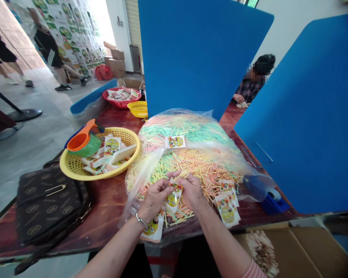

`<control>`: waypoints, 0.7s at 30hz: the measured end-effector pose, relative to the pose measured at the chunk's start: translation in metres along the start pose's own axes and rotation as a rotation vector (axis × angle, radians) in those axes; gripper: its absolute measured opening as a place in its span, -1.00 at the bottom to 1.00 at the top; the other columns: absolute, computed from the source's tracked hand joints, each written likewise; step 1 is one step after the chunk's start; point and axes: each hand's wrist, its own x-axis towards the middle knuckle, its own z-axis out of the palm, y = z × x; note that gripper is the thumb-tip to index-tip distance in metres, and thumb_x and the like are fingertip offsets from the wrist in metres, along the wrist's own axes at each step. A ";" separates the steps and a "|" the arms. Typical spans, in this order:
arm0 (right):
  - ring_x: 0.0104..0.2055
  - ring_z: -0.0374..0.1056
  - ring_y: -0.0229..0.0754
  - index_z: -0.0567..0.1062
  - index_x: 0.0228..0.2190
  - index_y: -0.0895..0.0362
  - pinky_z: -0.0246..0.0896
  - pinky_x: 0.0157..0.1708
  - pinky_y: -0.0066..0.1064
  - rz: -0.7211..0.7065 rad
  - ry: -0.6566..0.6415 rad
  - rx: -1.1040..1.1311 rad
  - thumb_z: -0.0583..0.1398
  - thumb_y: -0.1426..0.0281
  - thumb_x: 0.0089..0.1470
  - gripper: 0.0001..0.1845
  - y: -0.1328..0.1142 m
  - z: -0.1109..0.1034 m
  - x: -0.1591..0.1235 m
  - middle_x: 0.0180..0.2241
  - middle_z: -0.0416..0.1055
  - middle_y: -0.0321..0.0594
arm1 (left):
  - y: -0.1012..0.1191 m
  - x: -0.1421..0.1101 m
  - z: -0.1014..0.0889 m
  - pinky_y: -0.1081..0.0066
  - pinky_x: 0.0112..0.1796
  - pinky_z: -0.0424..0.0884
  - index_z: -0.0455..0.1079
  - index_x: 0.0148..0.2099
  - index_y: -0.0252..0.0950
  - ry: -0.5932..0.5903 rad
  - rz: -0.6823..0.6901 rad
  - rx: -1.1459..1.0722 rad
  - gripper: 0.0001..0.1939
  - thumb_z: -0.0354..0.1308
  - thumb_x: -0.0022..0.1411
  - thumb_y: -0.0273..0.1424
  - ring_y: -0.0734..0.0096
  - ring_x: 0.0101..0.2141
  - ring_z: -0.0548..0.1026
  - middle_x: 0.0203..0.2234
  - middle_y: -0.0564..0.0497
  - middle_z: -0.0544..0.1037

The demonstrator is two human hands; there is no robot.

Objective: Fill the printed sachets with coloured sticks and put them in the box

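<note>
Between my two hands is a small printed packet (174,197) with a yellow cartoon face. My left hand (156,196) pinches its left upper edge. My right hand (192,190) closes on its upper right side, and a few thin sticks show at the fingertips. Beneath them spreads a heap of thin pastel sticks (200,164) in a clear plastic bag (146,154). Another packet (153,228) lies under my left wrist. Several packets (227,210) rest on the heap's right side, and one packet (175,141) lies on the bag higher up.
At left, a yellow basket (127,164) holds packets and coloured scoops (80,142). A patterned handbag (50,200) lies before it. Blue partitions (197,54) stand behind and at right, near a tape dispenser (274,200). A person (253,83) sits beyond; others walk at far left.
</note>
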 end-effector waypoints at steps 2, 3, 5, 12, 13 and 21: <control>-0.23 0.40 -0.15 0.45 -0.37 0.13 0.28 -0.21 -0.26 0.003 0.002 0.024 0.14 0.39 -0.04 -0.86 -0.003 0.001 0.002 -0.33 0.50 -0.17 | 0.000 0.001 -0.001 0.55 -0.54 0.10 0.21 -0.50 -0.31 0.009 0.013 0.014 -0.79 0.15 0.01 -0.32 0.63 -0.58 0.12 -0.63 0.20 0.15; -0.24 0.40 -0.15 0.44 -0.36 0.12 0.29 -0.23 -0.27 -0.006 0.000 0.029 0.12 0.36 0.00 -0.86 -0.005 0.002 0.004 -0.34 0.50 -0.17 | 0.000 0.002 -0.002 0.55 -0.53 0.11 0.21 -0.50 -0.31 0.011 0.016 0.026 -0.79 0.15 0.01 -0.33 0.62 -0.57 0.12 -0.63 0.20 0.15; -0.25 0.41 -0.16 0.42 -0.36 0.13 0.29 -0.23 -0.27 -0.035 -0.007 0.009 0.09 0.33 0.04 -0.84 -0.007 0.001 0.006 -0.37 0.50 -0.17 | 0.002 0.002 -0.004 0.54 -0.53 0.12 0.22 -0.49 -0.31 0.009 0.015 0.058 -0.81 0.14 0.02 -0.32 0.62 -0.56 0.14 -0.62 0.19 0.17; -0.08 0.35 -0.20 0.03 0.13 -0.04 0.17 -0.01 -0.23 -0.033 -0.060 -0.205 0.12 0.34 0.04 -0.36 -0.006 0.001 0.003 -0.17 0.47 -0.25 | 0.003 0.002 -0.006 0.53 -0.49 0.18 0.31 -0.39 -0.32 -0.027 -0.008 0.042 -0.82 0.14 0.02 -0.30 0.59 -0.54 0.20 -0.58 0.16 0.27; -0.05 0.33 -0.21 -0.03 0.16 -0.05 0.15 0.01 -0.24 -0.053 -0.063 -0.240 0.11 0.35 0.05 -0.32 -0.006 0.002 0.002 -0.14 0.45 -0.26 | 0.004 0.002 -0.005 0.53 -0.49 0.18 0.30 -0.39 -0.33 -0.025 -0.022 0.018 -0.81 0.14 0.01 -0.30 0.60 -0.54 0.20 -0.57 0.16 0.28; 0.03 0.24 -0.17 0.44 -0.11 0.06 0.05 0.07 -0.29 -0.167 -0.263 -0.621 0.03 0.29 0.11 -0.67 -0.015 -0.007 -0.005 -0.05 0.37 -0.22 | 0.013 -0.002 -0.002 0.53 -0.51 0.17 0.28 -0.47 -0.33 -0.023 -0.030 0.021 -0.77 0.13 0.02 -0.25 0.61 -0.56 0.18 -0.62 0.18 0.22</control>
